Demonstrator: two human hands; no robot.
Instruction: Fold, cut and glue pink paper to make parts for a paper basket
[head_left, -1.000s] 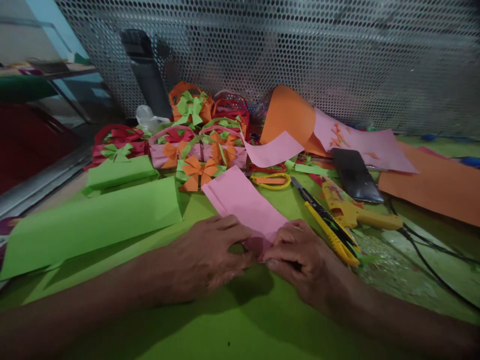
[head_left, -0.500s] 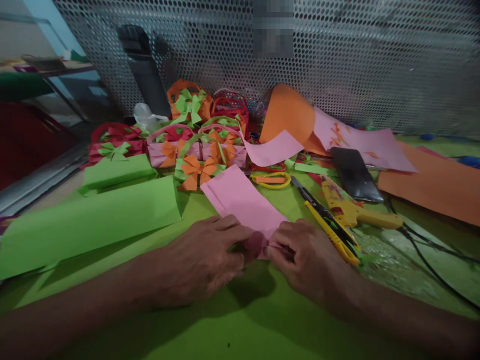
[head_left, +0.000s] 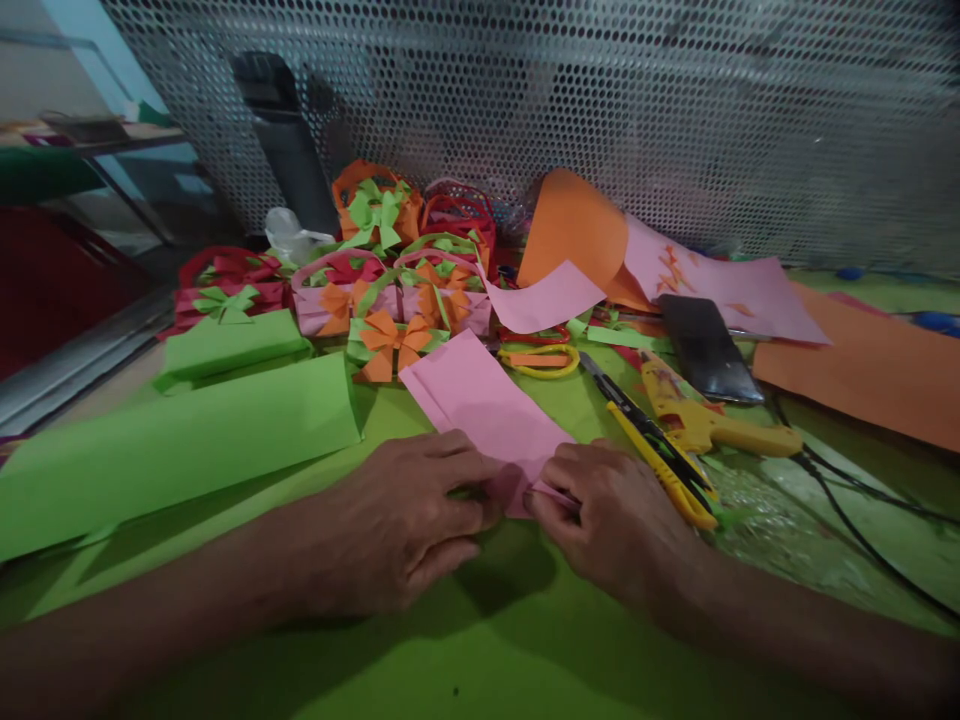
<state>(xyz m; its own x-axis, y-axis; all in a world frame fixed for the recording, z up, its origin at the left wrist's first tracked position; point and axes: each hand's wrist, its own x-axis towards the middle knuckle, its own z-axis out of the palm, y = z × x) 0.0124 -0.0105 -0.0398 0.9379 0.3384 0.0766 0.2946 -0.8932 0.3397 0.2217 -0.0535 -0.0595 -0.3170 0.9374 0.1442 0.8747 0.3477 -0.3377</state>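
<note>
A folded piece of pink paper (head_left: 499,405) lies slantwise on the green tabletop (head_left: 480,630), its near end between my hands. My left hand (head_left: 409,515) presses on the paper's near left edge with bent fingers; the thumb sits a little apart, below. On the other side, my right hand (head_left: 604,510) pinches the near right corner, where a narrow flap is turned up between thumb and fingers. Just beyond the right hand lie a yellow box cutter (head_left: 660,455) and a yellow glue gun (head_left: 701,420).
Folded green paper (head_left: 187,445) lies at the left. Small paper baskets with bows (head_left: 442,295) stand at the back. Yellow-handled scissors (head_left: 540,360), a black phone (head_left: 709,345) and orange sheets (head_left: 862,365) lie to the right. A dark bottle (head_left: 285,140) leans against a perforated metal panel (head_left: 450,90).
My left thumb has spread slightly away from the fingers. The right hand keeps its pinch on the corner, and the pink paper stays almost in place.
</note>
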